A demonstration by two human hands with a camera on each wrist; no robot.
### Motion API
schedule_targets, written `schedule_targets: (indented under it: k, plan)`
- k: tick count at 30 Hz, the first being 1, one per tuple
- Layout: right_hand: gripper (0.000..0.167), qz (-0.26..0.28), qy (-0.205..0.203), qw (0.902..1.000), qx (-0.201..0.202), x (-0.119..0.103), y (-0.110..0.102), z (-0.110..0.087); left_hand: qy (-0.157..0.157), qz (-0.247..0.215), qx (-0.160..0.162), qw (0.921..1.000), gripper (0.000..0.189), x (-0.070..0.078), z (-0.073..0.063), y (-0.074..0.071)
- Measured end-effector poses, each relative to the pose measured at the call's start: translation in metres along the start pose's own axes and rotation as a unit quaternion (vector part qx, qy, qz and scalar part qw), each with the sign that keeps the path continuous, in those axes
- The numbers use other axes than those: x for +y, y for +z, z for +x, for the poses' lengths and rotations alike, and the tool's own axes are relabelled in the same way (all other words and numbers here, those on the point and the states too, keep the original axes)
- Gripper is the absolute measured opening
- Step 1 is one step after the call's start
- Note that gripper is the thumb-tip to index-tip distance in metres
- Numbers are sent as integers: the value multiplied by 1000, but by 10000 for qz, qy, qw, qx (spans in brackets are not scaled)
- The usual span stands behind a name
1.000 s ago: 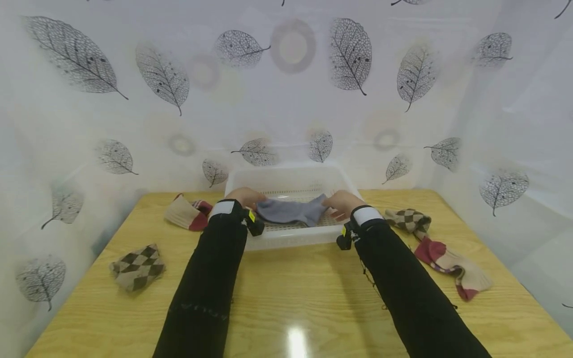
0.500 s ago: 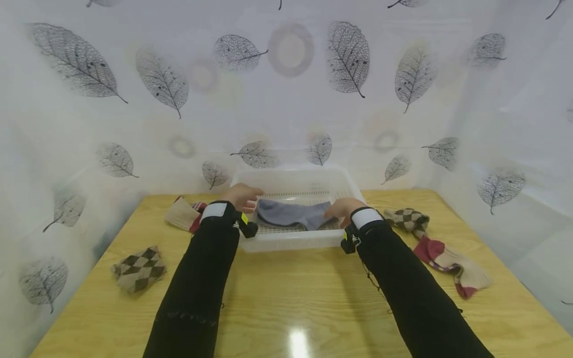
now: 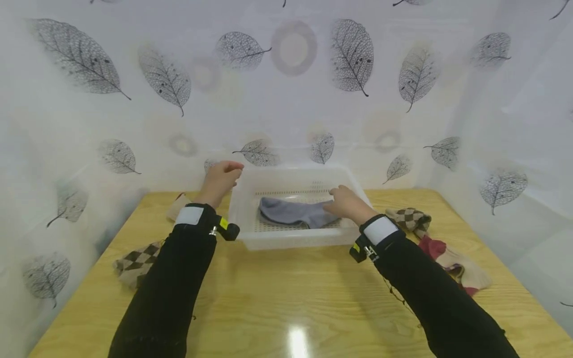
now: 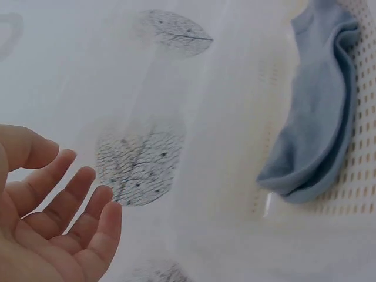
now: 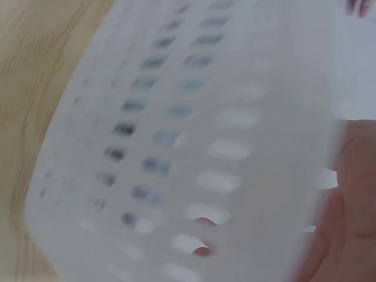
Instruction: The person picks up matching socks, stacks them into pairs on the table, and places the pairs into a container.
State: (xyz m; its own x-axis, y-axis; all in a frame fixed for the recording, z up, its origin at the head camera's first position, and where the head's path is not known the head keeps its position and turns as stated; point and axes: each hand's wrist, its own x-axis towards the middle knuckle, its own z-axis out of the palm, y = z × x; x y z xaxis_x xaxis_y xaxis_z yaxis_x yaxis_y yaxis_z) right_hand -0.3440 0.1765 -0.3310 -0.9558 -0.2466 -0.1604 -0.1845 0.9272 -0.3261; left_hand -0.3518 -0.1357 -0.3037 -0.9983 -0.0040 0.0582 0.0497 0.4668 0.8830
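Note:
A grey-blue sock [image 3: 291,213] lies flat on the perforated floor of a white plastic basket [image 3: 291,242]. The left wrist view shows the same sock [image 4: 311,117] with its fold facing the holes. My left hand [image 3: 219,181] is at the basket's left rim, apart from the sock; its fingers [image 4: 85,214] are relaxed and nothing is in them. Over the basket's right side is my right hand [image 3: 351,203], near the sock's right end, fingers loosely bent. In the right wrist view the basket wall [image 5: 282,147] hides part of that hand [image 5: 358,200].
Left of the basket lie a beige sock [image 3: 176,206] and a brown argyle sock [image 3: 134,266], both partly behind my left arm. On the right are another argyle sock [image 3: 409,220] and a beige sock with red ends [image 3: 463,263]. A leaf-print curtain [image 3: 286,109] encloses the wooden table [image 3: 277,298].
Both hands have let go of the grey-blue sock, which now lies in the basket. My left hand has moved left and up to the rim; the right has lifted slightly.

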Motion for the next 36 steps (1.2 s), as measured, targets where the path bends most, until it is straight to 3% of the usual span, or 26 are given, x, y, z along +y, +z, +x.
schedule_targets:
  k: [3, 7, 11, 13, 16, 19, 22, 26, 29, 32, 34, 36]
  plan:
    - [59, 299, -326, 9987, 261, -9, -5, -20, 119, 294, 138, 9994, 37, -9, -7, -17]
    - [53, 416, -1150, 9871, 1032, -21, -4, -54, -288, 321, 61, 9991, 39, -32, -16, -33]
    - [45, 415, -2024, 9683, 1404, -32, 5, -88, -731, 707, -189, 9946, 41, -64, -21, -38]
    - [42, 421, -2336, 9620, 1350, -37, 9, -101, -800, 974, -291, 9916, 41, -80, -22, -37]
    - [41, 434, -2514, 9612, 1051, -43, 16, -117, -746, 1393, -255, 9871, 38, -102, -22, -34]
    - [41, 414, -2534, 9637, 727, -46, 22, -127, -454, 1928, -98, 9801, 33, -118, -21, -29]
    - [39, 377, -2551, 9648, 511, -47, 27, -133, -111, 2366, -293, 9711, 28, -129, -20, -26]
    - [39, 312, -2635, 9636, 317, -47, 32, -138, -29, 2681, -693, 9609, 31, -138, -19, -24]
    - [39, 257, -2731, 9615, 145, -47, 34, -140, -162, 2828, -673, 9567, 28, -140, -22, -23]
    - [39, 159, -2859, 9581, 9, -47, 38, -140, -70, 3033, -562, 9512, 14, -139, -25, -22]
    - [38, 72, -2965, 9550, -22, -47, 41, -140, -2, 3272, -572, 9432, 8, -139, -28, -20]
    - [37, -11, -3024, 9531, -81, -47, 44, -140, 91, 3403, -568, 9386, 10, -138, -31, -17]
